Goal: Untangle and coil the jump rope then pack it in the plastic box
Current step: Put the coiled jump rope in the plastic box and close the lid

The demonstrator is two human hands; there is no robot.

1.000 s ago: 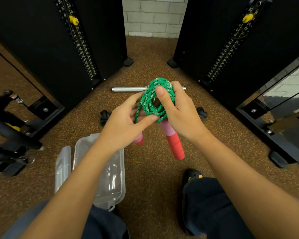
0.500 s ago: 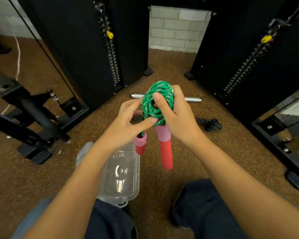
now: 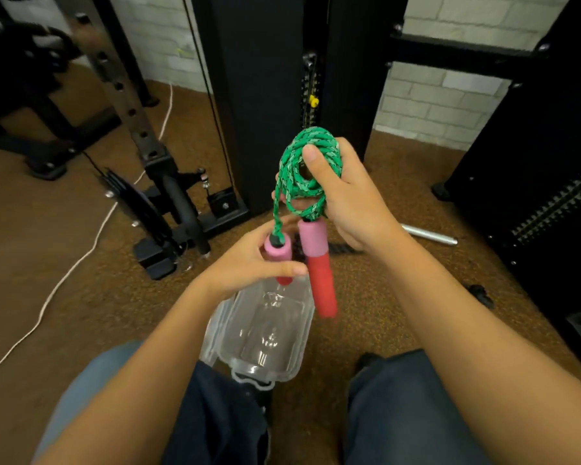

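Note:
The green braided jump rope is wound into a small coil, and my right hand grips that coil with the thumb pressed across its front. One pink-and-red foam handle hangs straight down from the coil. My left hand is closed around the second pink-and-red handle, joined to the coil by a short strand. The clear plastic box lies open on the floor directly under both handles, between my knees, with nothing in it.
Black gym machine frames stand on the left, behind and on the right. A silver bar lies on the brown speckled floor to the right. A white cord runs across the floor at left.
The view has swung left and the hands now hang over the box. My left hand has dropped from the coil down to the shorter handle and grips it.

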